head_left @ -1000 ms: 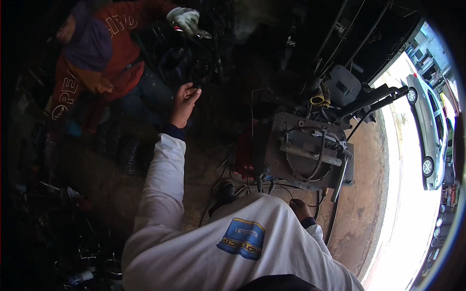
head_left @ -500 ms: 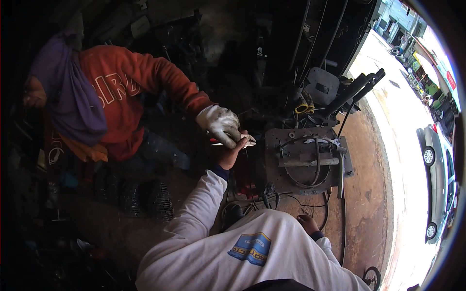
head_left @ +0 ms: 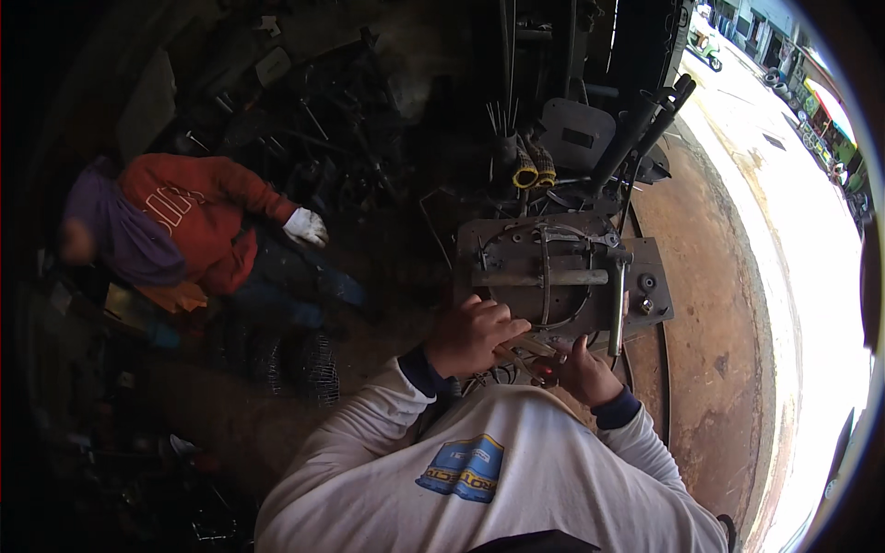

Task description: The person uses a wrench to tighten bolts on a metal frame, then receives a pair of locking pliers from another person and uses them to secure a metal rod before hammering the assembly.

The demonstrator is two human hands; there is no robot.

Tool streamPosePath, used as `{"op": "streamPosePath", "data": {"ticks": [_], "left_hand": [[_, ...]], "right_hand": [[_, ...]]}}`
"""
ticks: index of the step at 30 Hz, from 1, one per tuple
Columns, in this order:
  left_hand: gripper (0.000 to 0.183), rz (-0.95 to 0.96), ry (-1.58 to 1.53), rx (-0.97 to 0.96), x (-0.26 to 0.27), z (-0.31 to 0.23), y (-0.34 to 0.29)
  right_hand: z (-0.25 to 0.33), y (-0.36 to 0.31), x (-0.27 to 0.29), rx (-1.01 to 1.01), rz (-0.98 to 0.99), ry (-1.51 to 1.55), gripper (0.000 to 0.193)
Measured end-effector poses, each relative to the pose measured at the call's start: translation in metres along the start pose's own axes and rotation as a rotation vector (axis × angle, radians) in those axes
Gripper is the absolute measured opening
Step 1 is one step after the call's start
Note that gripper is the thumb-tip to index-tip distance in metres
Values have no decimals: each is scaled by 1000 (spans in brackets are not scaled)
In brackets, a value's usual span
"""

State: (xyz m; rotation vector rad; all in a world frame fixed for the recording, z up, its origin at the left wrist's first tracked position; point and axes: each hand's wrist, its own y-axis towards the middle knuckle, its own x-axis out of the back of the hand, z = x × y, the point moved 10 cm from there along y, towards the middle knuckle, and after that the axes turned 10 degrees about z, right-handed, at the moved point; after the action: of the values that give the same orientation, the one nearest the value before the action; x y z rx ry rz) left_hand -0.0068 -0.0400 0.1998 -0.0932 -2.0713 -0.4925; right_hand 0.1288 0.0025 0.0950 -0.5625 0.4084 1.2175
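Note:
In front of my body, both hands meet at a pair of pliers [head_left: 527, 347] with long pale metal handles. My left hand [head_left: 472, 337] is closed around one end. On the other end my right hand [head_left: 592, 376] is closed, thumb raised, with a small red spot by its fingers. Just beyond stands a dark metal work plate [head_left: 484, 235], bearing a thin metal ring [head_left: 570, 323], a horizontal pipe [head_left: 553, 277], a wrench [head_left: 595, 239] and an upright silver bar [head_left: 616, 309]. The pliers' jaws are hard to make out.
At the left, a co-worker in a red sweatshirt [head_left: 189, 207] has one white-gloved hand [head_left: 306, 227] lowered. Yellow-rimmed tubes [head_left: 533, 170] and thin rods [head_left: 501, 120] stand behind the plate. Tyre-like coils [head_left: 313, 367] lie at left. A sunlit road [head_left: 737, 120] runs along the right.
The pliers have passed from the co-worker's gloved hand into mine. My left hand has come back toward my body, my right has risen to meet it, and the co-worker has drawn away left.

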Motion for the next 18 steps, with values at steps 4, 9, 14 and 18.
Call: {"op": "streamPosePath", "data": {"ticks": [4, 9, 14, 18], "left_hand": [[30, 237, 302, -71, -57, -42, 32], [15, 360, 369, -105, -88, -77, 59], [62, -48, 518, 85, -33, -94, 81], [76, -423, 27, 236, -23, -74, 44]], "right_hand": [[-4, -30, 13, -176, 93, -211, 55], [11, -50, 25, -201, 3, -394, 23], [41, -62, 48, 127, -173, -451, 21], [45, -74, 62, 191, -229, -399, 25]]}}
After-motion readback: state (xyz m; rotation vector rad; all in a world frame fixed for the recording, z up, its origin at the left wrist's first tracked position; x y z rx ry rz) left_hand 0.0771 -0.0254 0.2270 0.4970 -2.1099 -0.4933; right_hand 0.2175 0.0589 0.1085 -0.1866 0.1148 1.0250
